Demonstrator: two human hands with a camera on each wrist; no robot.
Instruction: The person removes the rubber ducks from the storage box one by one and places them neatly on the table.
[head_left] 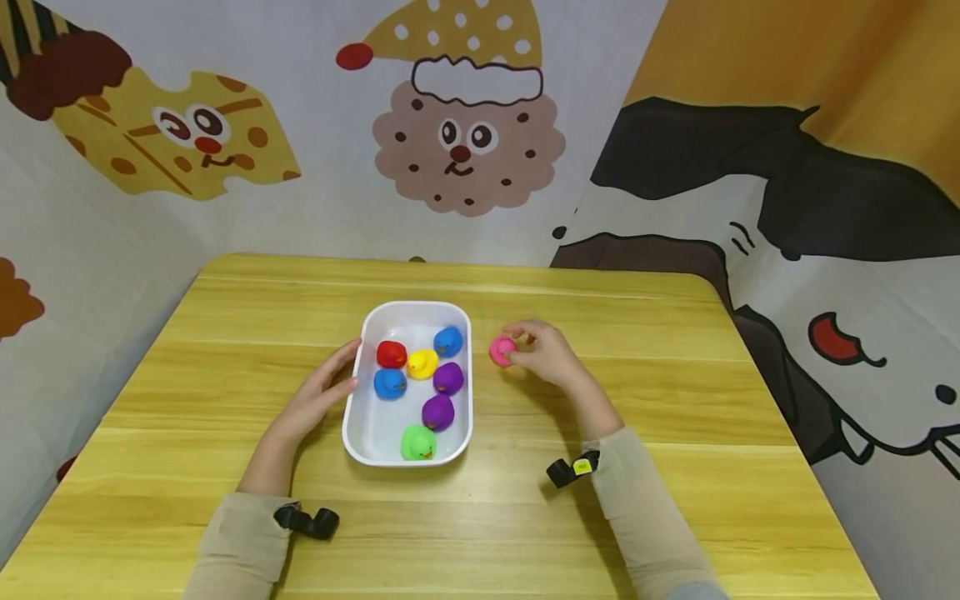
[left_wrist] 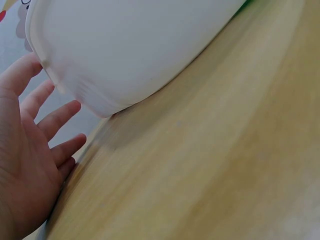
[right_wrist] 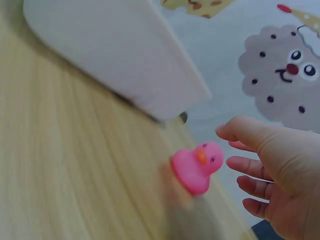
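Observation:
A white tray (head_left: 367,433) holds several small rubber ducks: a red duck (head_left: 391,354), a yellow duck (head_left: 423,364), a green duck (head_left: 418,443), two blue and two purple. My left hand (head_left: 318,396) is at the tray's left side, its fingers spread and the fingertips at the wall (left_wrist: 75,85). Right of the tray is a pink duck (head_left: 502,351). My right hand (head_left: 547,354) reaches over it with thumb and fingers parted. In the right wrist view the pink duck (right_wrist: 197,167) appears just beyond the fingertips, without a visible grip.
The wooden table (head_left: 600,308) carries the tray near its middle. Behind it hangs a cloth printed with cartoon figures, among them a cookie face (head_left: 468,158). Each wrist wears a black camera strap, such as the one on the right sleeve (head_left: 562,472).

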